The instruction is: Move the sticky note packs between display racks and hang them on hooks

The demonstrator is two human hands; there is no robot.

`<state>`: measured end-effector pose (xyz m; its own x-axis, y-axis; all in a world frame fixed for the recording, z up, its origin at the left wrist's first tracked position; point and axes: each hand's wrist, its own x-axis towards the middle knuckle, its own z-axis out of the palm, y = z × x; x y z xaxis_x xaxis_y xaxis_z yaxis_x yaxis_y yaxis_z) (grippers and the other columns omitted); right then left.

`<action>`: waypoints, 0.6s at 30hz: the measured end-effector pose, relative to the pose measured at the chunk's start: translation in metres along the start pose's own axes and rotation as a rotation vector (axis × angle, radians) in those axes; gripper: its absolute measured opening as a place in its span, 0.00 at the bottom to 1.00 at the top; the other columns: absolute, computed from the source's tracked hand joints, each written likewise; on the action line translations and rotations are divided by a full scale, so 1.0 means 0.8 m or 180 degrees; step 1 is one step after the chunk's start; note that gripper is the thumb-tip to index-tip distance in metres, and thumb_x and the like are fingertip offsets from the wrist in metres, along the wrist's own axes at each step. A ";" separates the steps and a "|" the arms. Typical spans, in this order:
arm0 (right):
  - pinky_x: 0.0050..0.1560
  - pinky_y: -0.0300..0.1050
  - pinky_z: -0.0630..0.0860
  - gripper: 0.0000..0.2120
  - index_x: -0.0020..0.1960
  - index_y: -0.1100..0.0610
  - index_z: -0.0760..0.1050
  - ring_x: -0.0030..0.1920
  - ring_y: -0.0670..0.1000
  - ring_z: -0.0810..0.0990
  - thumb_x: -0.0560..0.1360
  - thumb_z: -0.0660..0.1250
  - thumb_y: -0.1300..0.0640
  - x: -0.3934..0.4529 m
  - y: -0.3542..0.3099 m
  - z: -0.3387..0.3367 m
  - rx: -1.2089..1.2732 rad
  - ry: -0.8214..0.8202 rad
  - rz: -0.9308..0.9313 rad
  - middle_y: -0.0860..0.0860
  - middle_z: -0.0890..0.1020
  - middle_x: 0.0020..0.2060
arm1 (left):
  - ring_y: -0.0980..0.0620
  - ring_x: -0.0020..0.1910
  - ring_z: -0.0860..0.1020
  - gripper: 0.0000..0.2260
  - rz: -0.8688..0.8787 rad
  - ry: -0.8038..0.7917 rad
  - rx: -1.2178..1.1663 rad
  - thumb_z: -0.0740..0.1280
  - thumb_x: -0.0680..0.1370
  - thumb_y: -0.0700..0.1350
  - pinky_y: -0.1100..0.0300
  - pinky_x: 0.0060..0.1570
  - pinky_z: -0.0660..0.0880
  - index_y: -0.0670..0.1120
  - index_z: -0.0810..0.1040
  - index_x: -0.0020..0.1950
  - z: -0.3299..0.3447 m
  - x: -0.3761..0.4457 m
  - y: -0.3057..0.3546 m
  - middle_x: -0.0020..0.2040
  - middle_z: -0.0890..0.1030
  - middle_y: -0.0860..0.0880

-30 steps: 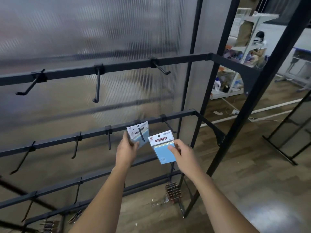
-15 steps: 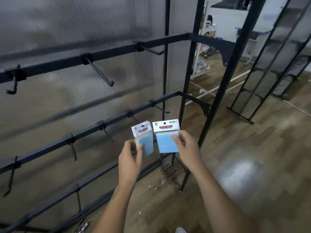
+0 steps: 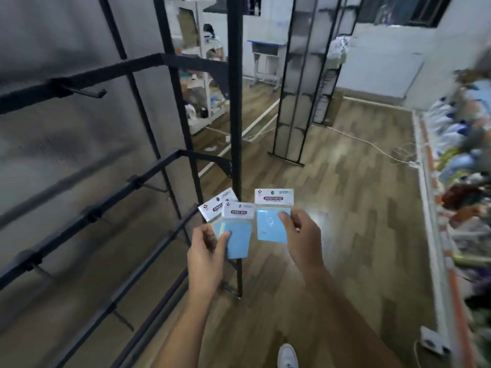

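rack post [image 3: 235, 128] left, seemingly open floor [image 3: 345, 208] right

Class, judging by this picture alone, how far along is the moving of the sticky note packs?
Done: the packs are off the rack; the hooks in view on the near rack are bare. In hand: the left hand pinches two overlapping packs, the right hand one pack. Left: hanging all three; no pack is on any hook.

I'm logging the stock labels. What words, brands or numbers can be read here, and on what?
"STICKY NOTE": white header card of the blue sticky note pack in the right hand.
"STICKY NOTE": header of the front blue pack in the left hand.
"STICK", rest covered: header of the rear pack behind it.
Small print and logos on all headers: too blurred to read.
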<state>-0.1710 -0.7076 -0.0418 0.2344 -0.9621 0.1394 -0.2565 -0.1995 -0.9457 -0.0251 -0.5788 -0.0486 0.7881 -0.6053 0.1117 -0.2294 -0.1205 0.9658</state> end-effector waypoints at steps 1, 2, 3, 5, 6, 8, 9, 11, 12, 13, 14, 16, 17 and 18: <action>0.33 0.30 0.68 0.10 0.39 0.56 0.73 0.31 0.39 0.72 0.79 0.68 0.57 0.013 0.014 -0.019 -0.0045 0.0200 0.0051 0.44 0.75 0.32 | 0.59 0.41 0.77 0.09 0.0004 -0.0165 0.0017 0.72 0.77 0.48 0.62 0.41 0.75 0.50 0.74 0.52 0.027 0.005 0.004 0.41 0.79 0.53; 0.33 0.32 0.67 0.10 0.40 0.58 0.74 0.31 0.40 0.70 0.79 0.68 0.57 0.025 0.028 -0.039 -0.0084 0.0393 0.0124 0.48 0.76 0.31 | 0.61 0.39 0.76 0.09 0.0026 -0.0340 0.0033 0.71 0.77 0.48 0.66 0.39 0.73 0.49 0.74 0.52 0.056 0.011 0.007 0.40 0.78 0.54; 0.34 0.33 0.67 0.10 0.41 0.59 0.75 0.31 0.42 0.69 0.79 0.68 0.56 0.039 0.043 -0.058 -0.0106 0.0563 0.0216 0.50 0.76 0.31 | 0.62 0.36 0.74 0.07 0.0049 -0.0506 0.0022 0.71 0.77 0.47 0.68 0.38 0.71 0.49 0.74 0.50 0.085 0.017 0.011 0.38 0.76 0.53; 0.34 0.34 0.67 0.10 0.41 0.59 0.75 0.31 0.42 0.70 0.79 0.69 0.55 0.070 0.073 -0.095 -0.0128 0.0847 0.0372 0.50 0.77 0.31 | 0.61 0.34 0.71 0.07 0.0059 -0.0826 -0.0004 0.71 0.77 0.45 0.66 0.38 0.70 0.50 0.73 0.45 0.146 0.032 0.016 0.36 0.74 0.52; 0.34 0.34 0.67 0.10 0.41 0.58 0.76 0.31 0.41 0.71 0.79 0.69 0.55 0.086 0.087 -0.113 -0.0145 0.0956 0.0433 0.48 0.77 0.31 | 0.58 0.35 0.71 0.07 0.0043 -0.0973 -0.0006 0.71 0.77 0.45 0.63 0.38 0.70 0.48 0.73 0.45 0.178 0.041 0.019 0.36 0.73 0.51; 0.35 0.36 0.68 0.10 0.41 0.58 0.76 0.33 0.43 0.74 0.79 0.69 0.54 0.125 0.114 -0.148 -0.0164 0.1160 0.0480 0.47 0.79 0.32 | 0.55 0.33 0.71 0.08 0.0031 -0.1198 -0.0012 0.71 0.77 0.44 0.59 0.37 0.71 0.42 0.73 0.46 0.244 0.064 0.027 0.35 0.72 0.49; 0.35 0.38 0.69 0.10 0.42 0.57 0.77 0.34 0.44 0.75 0.79 0.69 0.54 0.147 0.126 -0.166 -0.0163 0.1246 0.0503 0.48 0.80 0.33 | 0.55 0.33 0.71 0.09 0.0051 -0.1280 -0.0021 0.70 0.77 0.44 0.59 0.37 0.71 0.41 0.73 0.46 0.278 0.077 0.031 0.35 0.72 0.49; 0.36 0.38 0.69 0.09 0.43 0.58 0.78 0.35 0.46 0.75 0.79 0.69 0.54 0.194 0.146 -0.202 -0.0166 0.1319 0.0571 0.49 0.81 0.35 | 0.54 0.32 0.70 0.10 0.0114 -0.1418 -0.0012 0.70 0.78 0.44 0.56 0.36 0.71 0.42 0.71 0.42 0.344 0.100 0.046 0.33 0.70 0.49; 0.35 0.38 0.69 0.10 0.42 0.58 0.78 0.34 0.45 0.75 0.79 0.69 0.54 0.217 0.154 -0.221 -0.0198 0.1313 0.0608 0.48 0.80 0.34 | 0.53 0.32 0.69 0.12 0.0150 -0.1488 -0.0004 0.70 0.78 0.44 0.56 0.35 0.70 0.43 0.69 0.40 0.374 0.109 0.054 0.32 0.69 0.49; 0.35 0.39 0.69 0.10 0.42 0.58 0.78 0.34 0.44 0.74 0.79 0.69 0.53 0.241 0.159 -0.240 -0.0233 0.1318 0.0626 0.47 0.80 0.33 | 0.53 0.31 0.68 0.14 0.0197 -0.1548 -0.0029 0.70 0.78 0.44 0.58 0.34 0.68 0.44 0.67 0.38 0.403 0.116 0.064 0.32 0.68 0.49; 0.37 0.40 0.71 0.09 0.43 0.57 0.79 0.35 0.44 0.76 0.79 0.69 0.52 0.264 0.162 -0.259 -0.0241 0.1347 0.0638 0.47 0.80 0.34 | 0.53 0.31 0.67 0.15 0.0239 -0.1587 -0.0060 0.69 0.78 0.43 0.58 0.33 0.68 0.44 0.66 0.38 0.430 0.125 0.077 0.32 0.68 0.49; 0.40 0.44 0.76 0.09 0.47 0.56 0.81 0.39 0.47 0.81 0.79 0.69 0.51 0.309 0.166 -0.295 -0.0238 0.1419 0.0696 0.47 0.82 0.37 | 0.52 0.33 0.70 0.14 0.0272 -0.1680 -0.0038 0.70 0.78 0.44 0.55 0.34 0.69 0.42 0.67 0.39 0.485 0.143 0.097 0.33 0.70 0.47; 0.40 0.45 0.76 0.09 0.48 0.56 0.81 0.40 0.48 0.81 0.79 0.68 0.51 0.329 0.169 -0.312 -0.0251 0.1469 0.0736 0.47 0.83 0.38 | 0.50 0.35 0.72 0.13 0.0239 -0.1752 -0.0022 0.69 0.78 0.44 0.53 0.36 0.72 0.43 0.68 0.40 0.513 0.153 0.103 0.35 0.73 0.46; 0.40 0.45 0.76 0.08 0.47 0.57 0.81 0.40 0.48 0.81 0.79 0.68 0.52 0.346 0.173 -0.327 -0.0266 0.1519 0.0735 0.47 0.83 0.38 | 0.48 0.38 0.76 0.10 0.0209 -0.1826 -0.0059 0.69 0.78 0.45 0.52 0.38 0.75 0.44 0.70 0.41 0.540 0.163 0.110 0.38 0.76 0.44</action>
<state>-0.3868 -1.0499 -0.0574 -0.2844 -0.9564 0.0667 -0.3292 0.0321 -0.9437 -0.1893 -1.0078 -0.0503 0.3356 -0.9415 0.0319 -0.2532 -0.0575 0.9657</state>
